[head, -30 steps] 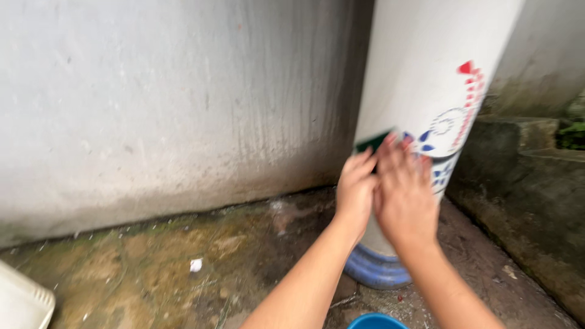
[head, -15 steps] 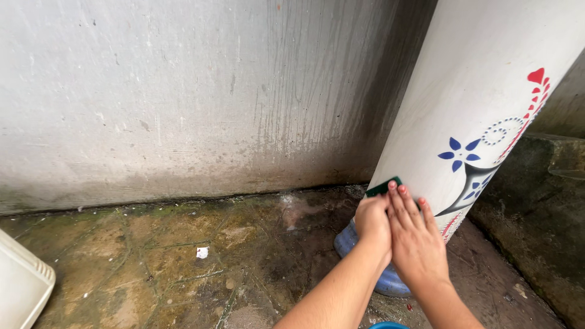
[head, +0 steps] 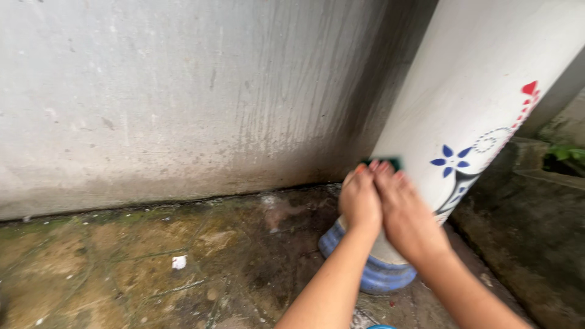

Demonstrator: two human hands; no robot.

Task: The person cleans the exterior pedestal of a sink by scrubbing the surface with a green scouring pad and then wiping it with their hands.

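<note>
Head view: both hands press side by side against a tall white cylinder (head: 475, 91) with a blue base. The left hand (head: 359, 201) and right hand (head: 405, 213) lie flat, seemingly over a green scouring pad (head: 385, 161), mostly hidden by fingertips.

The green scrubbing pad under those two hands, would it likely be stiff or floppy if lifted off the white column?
Probably floppy and light: the green pad looks thin under the left hand and right hand. It likely grips rather than slides on the white column.
</note>
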